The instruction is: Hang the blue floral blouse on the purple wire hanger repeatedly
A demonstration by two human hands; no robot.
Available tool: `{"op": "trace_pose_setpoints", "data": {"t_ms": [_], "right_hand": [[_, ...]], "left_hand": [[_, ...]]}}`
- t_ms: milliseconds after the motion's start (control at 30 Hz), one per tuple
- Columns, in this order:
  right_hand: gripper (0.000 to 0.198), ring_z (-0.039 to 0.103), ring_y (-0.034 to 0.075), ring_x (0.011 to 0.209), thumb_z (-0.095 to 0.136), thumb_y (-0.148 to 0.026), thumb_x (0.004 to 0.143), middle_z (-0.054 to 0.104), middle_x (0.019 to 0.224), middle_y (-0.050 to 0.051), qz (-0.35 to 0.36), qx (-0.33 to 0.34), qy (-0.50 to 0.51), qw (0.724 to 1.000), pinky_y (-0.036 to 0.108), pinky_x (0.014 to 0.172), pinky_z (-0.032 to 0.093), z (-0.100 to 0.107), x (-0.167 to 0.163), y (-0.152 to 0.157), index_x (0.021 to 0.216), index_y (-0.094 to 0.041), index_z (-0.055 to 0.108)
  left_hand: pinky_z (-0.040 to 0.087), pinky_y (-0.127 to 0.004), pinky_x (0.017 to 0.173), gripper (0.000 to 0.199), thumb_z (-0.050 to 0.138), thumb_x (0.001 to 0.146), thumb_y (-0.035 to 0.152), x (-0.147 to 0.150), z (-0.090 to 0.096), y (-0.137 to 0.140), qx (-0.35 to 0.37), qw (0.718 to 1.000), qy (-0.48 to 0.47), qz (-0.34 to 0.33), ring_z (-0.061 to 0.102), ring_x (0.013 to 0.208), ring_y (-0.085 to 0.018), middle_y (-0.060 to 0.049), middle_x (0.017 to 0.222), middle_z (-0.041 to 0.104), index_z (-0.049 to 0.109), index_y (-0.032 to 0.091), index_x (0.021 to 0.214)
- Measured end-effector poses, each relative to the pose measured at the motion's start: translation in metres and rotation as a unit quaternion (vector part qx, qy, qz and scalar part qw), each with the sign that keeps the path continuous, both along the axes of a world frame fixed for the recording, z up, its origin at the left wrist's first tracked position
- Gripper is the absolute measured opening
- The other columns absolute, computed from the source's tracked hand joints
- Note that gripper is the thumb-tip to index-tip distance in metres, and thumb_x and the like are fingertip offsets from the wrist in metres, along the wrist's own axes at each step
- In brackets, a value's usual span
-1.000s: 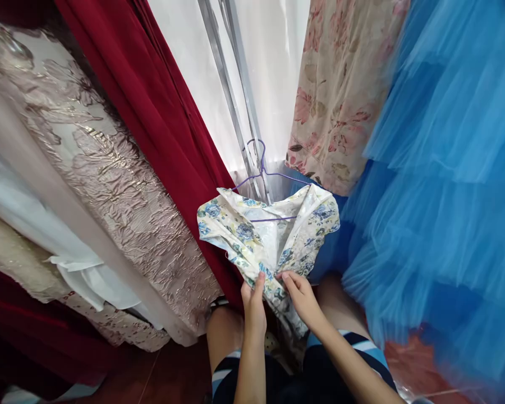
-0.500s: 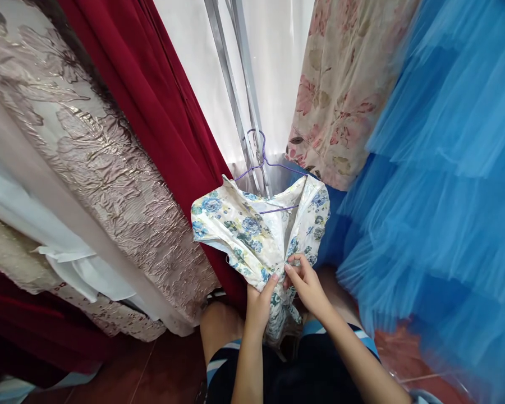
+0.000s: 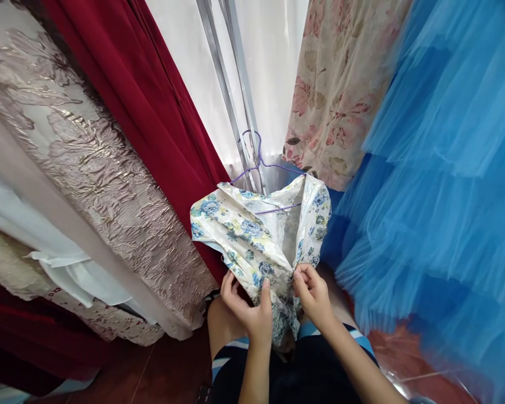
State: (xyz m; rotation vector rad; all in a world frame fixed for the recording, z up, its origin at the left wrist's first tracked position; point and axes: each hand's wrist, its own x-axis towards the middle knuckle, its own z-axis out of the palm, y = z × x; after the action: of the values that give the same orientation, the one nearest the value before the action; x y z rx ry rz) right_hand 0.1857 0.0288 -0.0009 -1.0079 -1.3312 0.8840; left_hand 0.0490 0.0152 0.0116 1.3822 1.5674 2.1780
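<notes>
A white short-sleeved blouse (image 3: 239,224) with blue and yellow flowers hangs on a thin purple hanger (image 3: 273,164). Its neckline gapes in a deep V, and the gathered lower part falls between my knees. At the bottom of the V, my right hand (image 3: 315,294) pinches the front edge between thumb and fingers. My left hand (image 3: 252,314) is spread at the blouse's lower left side, its thumb on the front and its fingers by the outer edge. Some left fingertips are hidden.
Grey metal poles (image 3: 231,73) rise behind the hanger before a white curtain (image 3: 273,67). Left hang a dark red cloth (image 3: 151,95) and a pinkish embossed gown (image 3: 122,185). Right are a flowered beige garment (image 3: 332,101) and blue tiered tulle (image 3: 437,196). The floor (image 3: 168,365) is reddish tile.
My left hand has loosened from its pinch near the front and spread out toward the left side. My right fingers have closed on the front edge and shifted slightly right, widening the V.
</notes>
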Motion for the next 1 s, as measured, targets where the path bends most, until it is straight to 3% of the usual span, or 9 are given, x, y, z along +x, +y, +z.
{"op": "trace_pose_setpoints", "data": {"t_ms": [67,167,267,433,600,667,767,900,1000], "right_hand": [[0.021,0.043,0.014,0.056,0.048,-0.038,0.099,0.043,0.062,-0.004,0.014,-0.014,0.001,1.0,0.027,0.055,0.035,0.003,0.001,-0.003,0.089,-0.02,0.052],[0.021,0.044,0.014,0.056,0.049,-0.038,0.099,0.044,0.062,-0.004,0.035,-0.027,0.011,0.999,0.027,0.056,0.036,0.01,-0.001,-0.008,0.089,-0.02,0.053],[0.021,0.047,0.014,0.059,0.05,-0.038,0.098,0.048,0.066,-0.002,0.049,-0.025,-0.009,0.998,0.027,0.058,0.038,0.018,-0.001,-0.011,0.089,-0.02,0.054],[0.019,0.059,0.018,0.067,0.043,-0.037,0.101,0.06,0.076,0.002,0.043,0.015,-0.089,0.995,0.028,0.063,0.043,0.019,0.006,-0.004,0.094,-0.022,0.053],[0.018,0.064,0.02,0.068,0.041,-0.032,0.101,0.066,0.078,0.005,0.041,0.168,-0.255,0.951,0.03,0.065,0.044,0.02,0.021,0.037,0.096,-0.022,0.055],[0.02,0.066,0.02,0.072,0.04,-0.031,0.102,0.068,0.083,0.007,0.024,0.228,-0.299,0.926,0.03,0.067,0.045,0.036,0.026,0.063,0.096,-0.021,0.056],[0.025,0.066,0.022,0.075,0.038,-0.035,0.103,0.07,0.086,0.009,-0.044,0.272,-0.364,0.89,0.03,0.069,0.043,0.081,0.028,0.109,0.1,-0.019,0.058],[0.03,0.066,0.023,0.075,0.038,-0.035,0.104,0.071,0.088,0.01,-0.11,0.281,-0.45,0.84,0.028,0.069,0.039,0.15,0.023,0.163,0.107,-0.013,0.058],[0.031,0.066,0.023,0.079,0.036,-0.033,0.105,0.072,0.091,0.01,-0.151,0.274,-0.466,0.827,0.025,0.069,0.037,0.184,0.017,0.183,0.112,-0.011,0.055]], "left_hand": [[0.038,-0.049,0.113,0.081,0.083,0.069,0.02,0.003,-0.003,-0.002,0.062,0.99,0.113,0.048,0.045,0.134,-0.032,-0.019,0.144,0.04,0.04,0.02,0.137],[0.046,-0.043,0.104,0.043,0.071,0.082,0.019,0.012,-0.009,-0.005,-0.001,0.978,0.199,-0.07,0.058,0.117,-0.027,-0.013,0.12,0.058,0.054,0.021,0.122],[0.052,-0.035,0.09,0.015,0.056,0.094,0.021,0.022,-0.011,-0.005,-0.097,0.968,0.161,-0.163,0.065,0.099,-0.022,-0.009,0.102,0.067,0.062,0.022,0.108],[0.052,-0.03,0.081,0.011,0.056,0.093,0.021,0.025,0.002,-0.004,-0.119,0.965,0.133,-0.193,0.067,0.088,-0.02,-0.007,0.094,0.069,0.063,0.022,0.1],[0.05,-0.026,0.069,0.007,0.057,0.084,0.014,0.014,0.015,-0.005,-0.107,0.961,0.181,-0.181,0.062,0.071,-0.017,-0.003,0.076,0.063,0.061,0.02,0.084],[0.049,-0.025,0.066,0.009,0.057,0.081,0.012,0.012,0.018,-0.006,-0.117,0.956,0.196,-0.185,0.06,0.066,-0.016,-0.002,0.072,0.061,0.059,0.02,0.078],[0.049,-0.025,0.064,0.011,0.056,0.077,0.01,0.011,0.024,-0.007,-0.138,0.946,0.21,-0.203,0.06,0.063,-0.015,-0.001,0.069,0.059,0.057,0.021,0.075],[0.048,-0.023,0.061,0.013,0.055,0.074,0.009,0.013,0.03,-0.009,-0.171,0.928,0.239,-0.23,0.059,0.061,-0.014,0.001,0.067,0.058,0.054,0.022,0.074],[0.046,-0.023,0.059,0.015,0.055,0.074,0.007,0.013,0.027,-0.013,-0.198,0.906,0.274,-0.255,0.057,0.059,-0.013,0.001,0.068,0.057,0.052,0.021,0.073]]}}
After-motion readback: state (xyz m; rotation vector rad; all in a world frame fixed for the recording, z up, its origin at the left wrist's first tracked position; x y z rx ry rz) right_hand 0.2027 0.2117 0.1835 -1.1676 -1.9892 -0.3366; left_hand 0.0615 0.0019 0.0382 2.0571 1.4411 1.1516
